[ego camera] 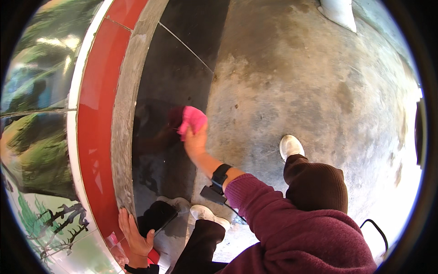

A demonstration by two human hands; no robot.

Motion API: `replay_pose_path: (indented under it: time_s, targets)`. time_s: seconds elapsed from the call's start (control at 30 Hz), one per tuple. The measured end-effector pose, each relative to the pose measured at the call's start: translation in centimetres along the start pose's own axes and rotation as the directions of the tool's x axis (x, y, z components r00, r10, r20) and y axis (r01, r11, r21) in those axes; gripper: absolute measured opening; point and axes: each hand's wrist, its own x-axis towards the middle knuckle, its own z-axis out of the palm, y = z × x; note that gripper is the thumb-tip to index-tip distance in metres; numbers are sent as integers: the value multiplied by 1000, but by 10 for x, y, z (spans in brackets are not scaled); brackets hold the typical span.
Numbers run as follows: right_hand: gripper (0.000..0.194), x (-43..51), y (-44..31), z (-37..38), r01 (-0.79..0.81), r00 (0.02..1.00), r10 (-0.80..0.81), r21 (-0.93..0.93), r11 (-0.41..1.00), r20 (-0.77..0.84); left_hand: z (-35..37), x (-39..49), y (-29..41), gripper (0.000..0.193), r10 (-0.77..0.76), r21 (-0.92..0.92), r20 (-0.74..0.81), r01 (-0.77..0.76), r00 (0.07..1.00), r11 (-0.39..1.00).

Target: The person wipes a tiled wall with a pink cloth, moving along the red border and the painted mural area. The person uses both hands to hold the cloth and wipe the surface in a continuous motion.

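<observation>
My right hand (196,138) grips a bunched pink cloth (194,119) on or just above the glossy black tile (164,137), close to the tile's edge with the concrete floor. A black strap with a small device (218,179) is around my right wrist. Near the bottom left, my left hand (134,236) rests flat with spread fingers by the lower end of the grey ledge (124,137), holding nothing. Another black band is on the left wrist. The tile reflects the cloth and arm.
Left of the ledge run a red tiled strip (95,137) and a white border beside a wall of painted glossy tiles (41,147). Stained concrete floor (273,96) lies to the right, under my shoes. A white sack (338,13) stands at the top right.
</observation>
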Motion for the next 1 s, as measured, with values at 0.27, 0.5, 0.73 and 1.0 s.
replay_pose_path:
  time_s: [0.27,0.5,0.73,1.0]
  targets:
    - [14,-1,122,-50,-596,797,562,139,791,220,1,-5,-7,78,4,-4,22,-4,1000,1000]
    - [36,35,-79,29,13,1000,-15,98,995,22,-1,0,-1,78,-19,10,36,19,999,1000]
    - [48,-23,-191,24,713,570,-701,166,682,428,-11,5,8,89,-29,41,69,26,997,999]
    - [23,65,14,12,-35,984,67,194,980,-166,-3,-5,-4,84,5,62,38,-7,999,998]
